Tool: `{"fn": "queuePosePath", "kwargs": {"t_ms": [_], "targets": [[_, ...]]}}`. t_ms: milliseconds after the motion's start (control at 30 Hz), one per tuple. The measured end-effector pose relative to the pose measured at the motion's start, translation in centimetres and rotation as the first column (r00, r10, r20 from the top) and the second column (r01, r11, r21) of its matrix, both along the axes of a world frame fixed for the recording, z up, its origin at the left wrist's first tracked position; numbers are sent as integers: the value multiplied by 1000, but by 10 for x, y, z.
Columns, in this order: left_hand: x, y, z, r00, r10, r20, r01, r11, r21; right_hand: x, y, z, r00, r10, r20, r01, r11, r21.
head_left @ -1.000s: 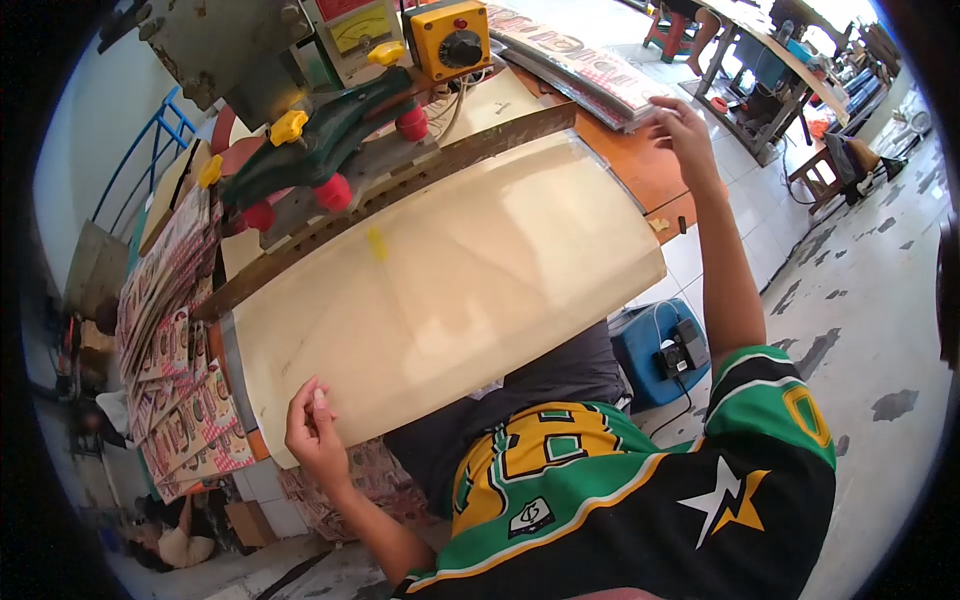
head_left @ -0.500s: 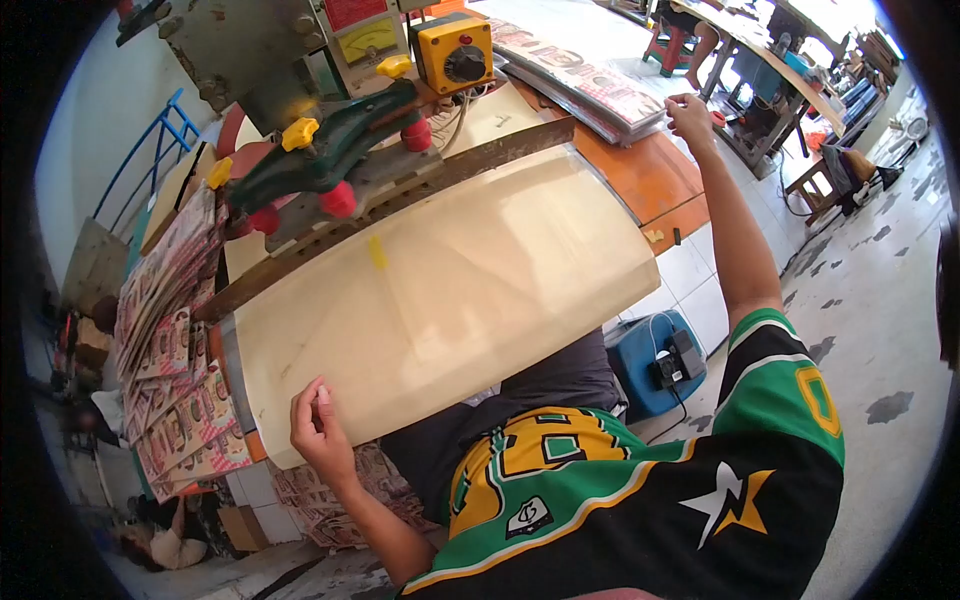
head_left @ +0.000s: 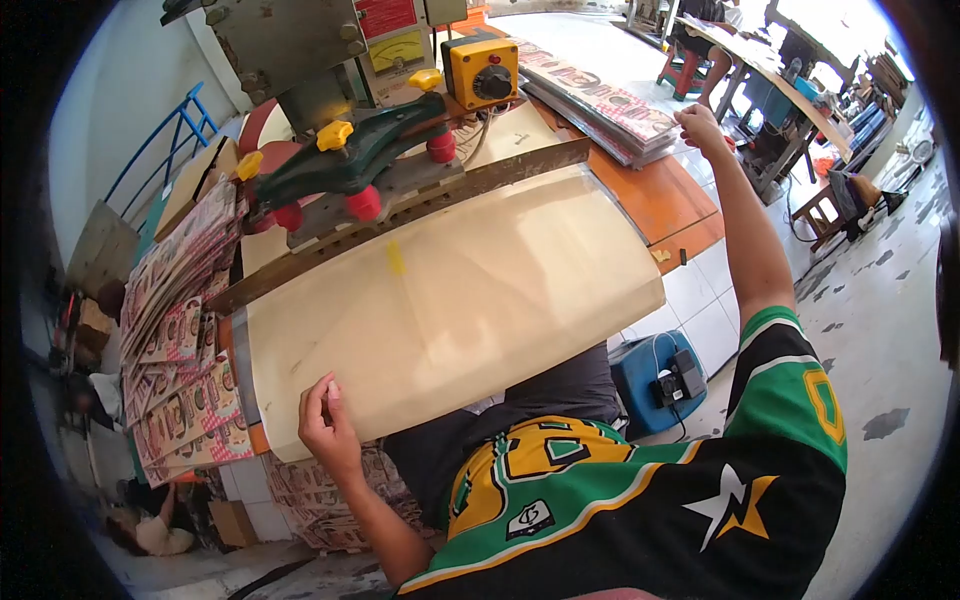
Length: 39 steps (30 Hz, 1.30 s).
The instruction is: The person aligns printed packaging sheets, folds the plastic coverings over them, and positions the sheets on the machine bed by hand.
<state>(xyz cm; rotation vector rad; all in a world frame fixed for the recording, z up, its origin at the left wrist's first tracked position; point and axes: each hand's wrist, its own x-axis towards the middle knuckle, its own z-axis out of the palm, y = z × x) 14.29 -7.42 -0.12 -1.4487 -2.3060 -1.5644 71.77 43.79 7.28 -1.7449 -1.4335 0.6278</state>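
My left hand point(head_left: 328, 425) is at the near left edge of a large cream sheet point(head_left: 450, 310), its fingers curled together with nothing visible in them. The sheet lies in front of a press with a dark green clamp bracket point(head_left: 350, 172), and its near edge curves down over my lap. Off to the right, my right hand point(head_left: 700, 130) is stretched out at the corner of a stack of printed sheets point(head_left: 600, 90). Its fingers are bent and pressed together at that corner; what they hold, if anything, is too small to make out.
A metal bar point(head_left: 400, 225) runs along the sheet's far edge. Above it is a yellow control box point(head_left: 480, 72) with a black knob. Printed pieces point(head_left: 190, 410) are piled at the left. A blue bin point(head_left: 650, 380) stands on the floor; another person sits at a far table point(head_left: 780, 80).
My view has shifted slightly, so the press and sheet appear further right. My right hand is now closer to the stack's corner. My left hand stays by the sheet's near left edge.
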Motion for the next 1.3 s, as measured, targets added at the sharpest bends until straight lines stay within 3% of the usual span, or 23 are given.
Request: {"fn": "queuePosePath", "kwargs": {"t_ms": [67, 167, 200, 300, 333, 400, 433, 567, 633, 667, 733, 800, 867, 933, 967, 1033, 1067, 1100, 1133, 1267, 1300], "targets": [[0, 0, 1, 1000, 0, -9, 0, 1000, -18, -12, -10, 10, 1000, -9, 25, 8, 999, 47], [-1, 2, -2, 1000, -5, -26, 6, 1000, 18, -20, -9, 17, 949, 56, -311, -65, 998, -17], [-1, 2, -2, 1000, -4, -27, 5, 1000, 20, -22, -7, 14, 949, 59, -311, -68, 998, -16], [-2, 1, -4, 1000, -3, -25, 4, 1000, 26, -21, 11, 1, 671, -19, -741, 59, 998, 27], [-2, 1, -4, 1000, -10, -21, 10, 999, 31, -21, 17, -3, 672, -17, -740, 55, 998, 26], [-2, 1, -3, 1000, -6, -25, 7, 1000, 25, -22, 24, -8, 510, -41, -859, 28, 999, -31], [-1, 1, -2, 1000, -8, -30, 8, 1000, 21, -22, 22, -8, 449, 28, -893, -75, 997, -6], [0, 2, -2, 1000, -3, -18, 3, 1000, 26, -41, 20, -11, 413, 121, -903, -72, 992, 100], [1, 2, 0, 1000, 6, -7, -6, 1000, -2, -52, 10, -4, 543, 326, -774, 75, 899, 432], [1, 2, 0, 1000, 7, -8, -7, 1000, -3, -57, 3, 1, 542, 327, -775, 74, 899, 431], [0, 1, -1, 1000, 1, -6, -1, 1000, 2, -69, -32, 23, 608, 442, -659, 109, 776, 621], [0, 1, -2, 1000, -6, -6, 6, 1000, 17, -55, -53, 34, 651, 436, -621, 78, 776, 626], [0, 1, -3, 1000, -12, -4, 12, 999, 32, -37, -73, 39, 812, 398, -428, 50, 683, 729], [0, 2, -2, 999, -23, -33, 25, 999, 46, -37, -126, 53, 876, 200, -438, 175, 715, 677], [0, 1, -1, 999, -24, -33, 26, 999, 44, -20, -138, 46, 891, 248, -381, 126, 670, 732], [1, 1, 4, 999, -11, -37, 11, 1000, -11, 0, -171, 43, 792, 333, -512, 183, 671, 718], [1, 1, 4, 999, -17, -41, 17, 1000, -12, 2, -194, 47, 643, 354, -680, 272, 724, 634], [0, 1, 3, 1000, -21, -10, 21, 1000, -2, 17, -210, 39, 702, 342, -624, 223, 728, 649], [-1, 2, 1, 1000, -25, 20, 24, 1000, 10, 33, -221, 30, 543, 444, -713, 237, 734, 637], [-8, 0, -3, 988, -79, 136, 75, 996, 37, 68, -259, -7, 420, 415, -807, 297, 778, 554], [-9, -2, 4, 960, -116, 256, 116, 993, 13, 70, -264, -14, 354, 420, -836, 266, 812, 520]]}}
